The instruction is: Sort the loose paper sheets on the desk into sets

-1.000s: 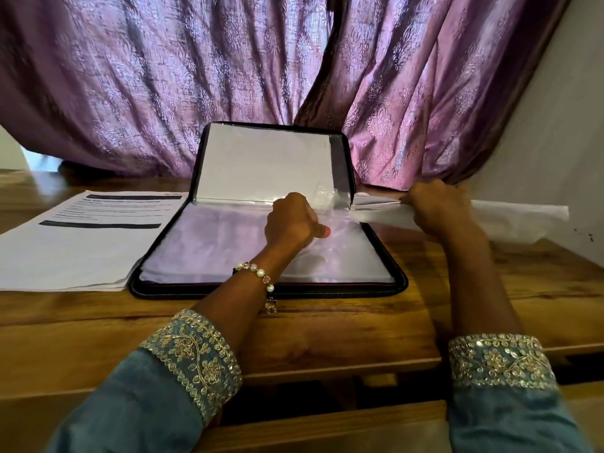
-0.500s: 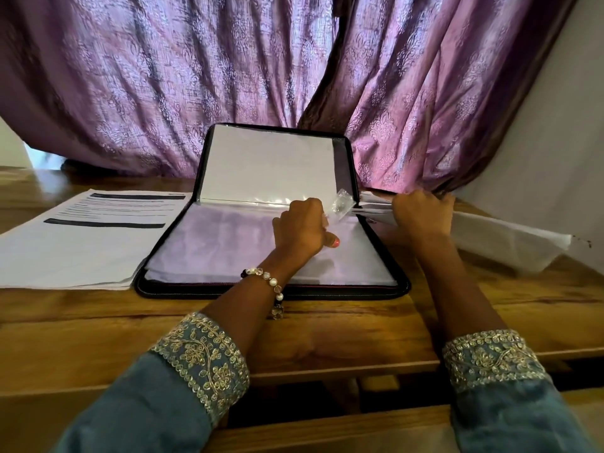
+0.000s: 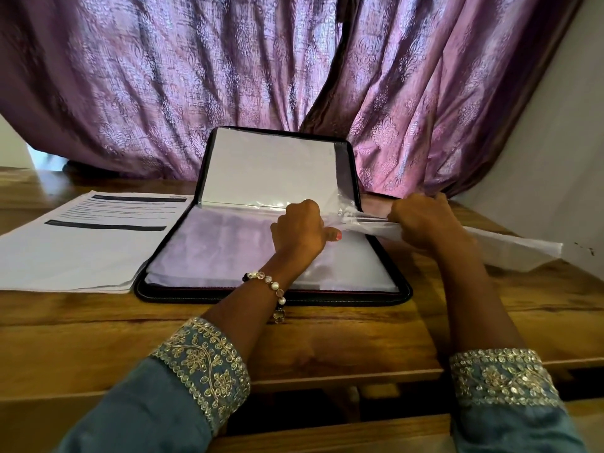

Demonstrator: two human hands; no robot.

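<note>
While both forearms reach forward over the wooden desk (image 3: 327,341), the two hands meet at the right side of an open black folder (image 3: 271,297) lying at the centre. The left hand (image 3: 299,232) is curled into a loose fist above the folder's clear sleeves (image 3: 228,246), knuckles up, thumb stretched toward 3 o'clock and pinching the edge of a lifted clear sleeve (image 3: 346,204); a bead bracelet (image 3: 271,284) sits on that wrist. The right hand (image 3: 421,223), just at 3 o'clock from the left, has its fingers bent round a sheaf of white paper sheets (image 3: 510,245), which trails out past the hand toward 3 o'clock and hangs above the desk edge. Its leading end points into the mouth of the lifted sleeve, though how far in it goes is hard to tell through the glare. At 9 o'clock from the folder a stack of printed sheets (image 3: 81,246) lies flat on the desk, touching the folder's left edge. Purple curtains (image 3: 228,76) hang behind, at 12 o'clock.
</note>
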